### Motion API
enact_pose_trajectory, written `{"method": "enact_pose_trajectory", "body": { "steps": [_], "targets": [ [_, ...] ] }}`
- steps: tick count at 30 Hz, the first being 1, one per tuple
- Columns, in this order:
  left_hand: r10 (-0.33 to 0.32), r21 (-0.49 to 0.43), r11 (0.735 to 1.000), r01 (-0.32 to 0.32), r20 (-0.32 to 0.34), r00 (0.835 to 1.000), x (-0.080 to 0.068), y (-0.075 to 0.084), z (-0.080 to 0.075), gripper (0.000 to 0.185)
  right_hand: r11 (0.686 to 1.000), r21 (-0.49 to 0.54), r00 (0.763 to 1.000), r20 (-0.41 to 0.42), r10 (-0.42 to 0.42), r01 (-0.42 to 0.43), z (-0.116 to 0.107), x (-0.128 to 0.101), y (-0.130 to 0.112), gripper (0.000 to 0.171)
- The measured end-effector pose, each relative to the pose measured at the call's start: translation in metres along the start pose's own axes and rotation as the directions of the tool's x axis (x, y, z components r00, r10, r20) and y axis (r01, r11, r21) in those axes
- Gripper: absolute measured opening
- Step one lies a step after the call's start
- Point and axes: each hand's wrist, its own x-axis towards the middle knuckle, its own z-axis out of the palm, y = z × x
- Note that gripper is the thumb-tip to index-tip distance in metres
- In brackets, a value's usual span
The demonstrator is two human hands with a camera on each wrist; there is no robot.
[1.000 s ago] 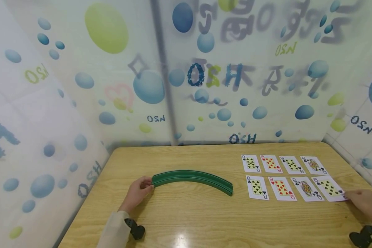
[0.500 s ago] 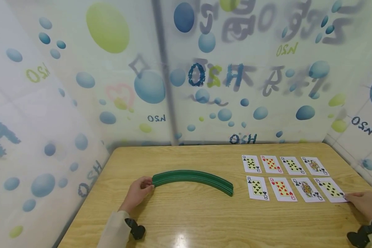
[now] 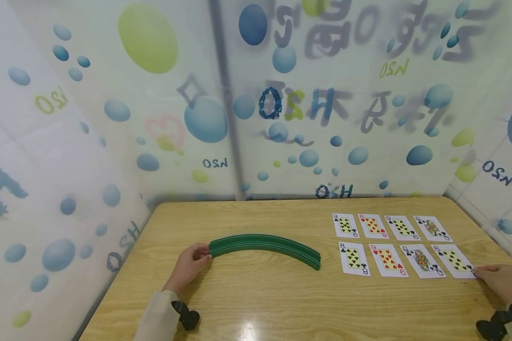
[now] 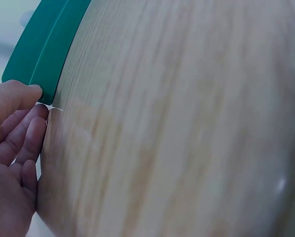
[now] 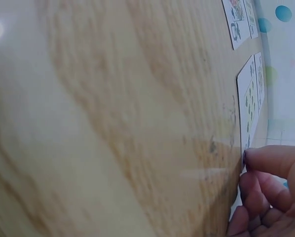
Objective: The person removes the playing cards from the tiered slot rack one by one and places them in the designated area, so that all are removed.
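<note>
A curved green card holder (image 3: 262, 242) lies on the table, its grooves running along an arc. At its left end my left hand (image 3: 190, 265) pinches it, thumb on top, as the left wrist view shows (image 4: 17, 133). Far to the right, my right hand (image 3: 504, 280) pinches the near right corner of the eight of spades (image 3: 454, 261) between thumb and fingers. That playing card (image 5: 248, 98) lies almost flat on the table, last in the front row. Beside it are a queen (image 3: 422, 261), the nine of hearts (image 3: 388, 260) and the eight of clubs (image 3: 354, 259), all face up.
A back row holds the nine of clubs (image 3: 345, 225), the eight of hearts (image 3: 371, 226), a black nine (image 3: 402, 228) and another queen (image 3: 432, 228). The wooden table (image 3: 281, 303) meets a patterned curtain wall (image 3: 281, 175) behind, with more curtain at both sides.
My right hand has drawn the eight of spades slightly right and nearer, out from against the queen above and level with its row. The left hand and card holder stay put.
</note>
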Motion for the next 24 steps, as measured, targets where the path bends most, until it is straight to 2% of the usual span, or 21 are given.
{"method": "enact_pose_trajectory", "body": {
  "steps": [4,12,15,20,24],
  "targets": [
    [-0.001,0.013,1.0,0.001,-0.003,1.0,0.0,0.001,0.001,0.021,1.0,-0.012,1.0,0.001,-0.006,0.006,-0.001,-0.001,0.0,0.027],
    [0.003,0.04,0.999,-0.002,-0.019,1.0,-0.001,0.002,0.002,0.022,0.996,0.034,0.997,-0.023,0.08,-0.079,0.006,0.003,0.003,0.041],
    [0.009,0.034,0.999,-0.009,-0.017,1.0,-0.002,0.001,0.002,0.023,0.998,0.047,0.998,-0.028,0.047,-0.046,0.006,0.003,-0.001,0.042],
    [-0.008,0.034,0.999,0.007,0.012,1.0,-0.002,-0.002,-0.005,0.031,0.998,0.033,0.998,-0.007,-0.062,0.062,0.002,0.006,-0.015,0.046],
    [-0.035,0.045,0.998,0.034,0.02,0.999,-0.001,0.001,-0.015,0.037,0.986,0.031,0.987,0.009,-0.162,0.162,0.011,0.025,-0.015,0.059]
  ]
}}
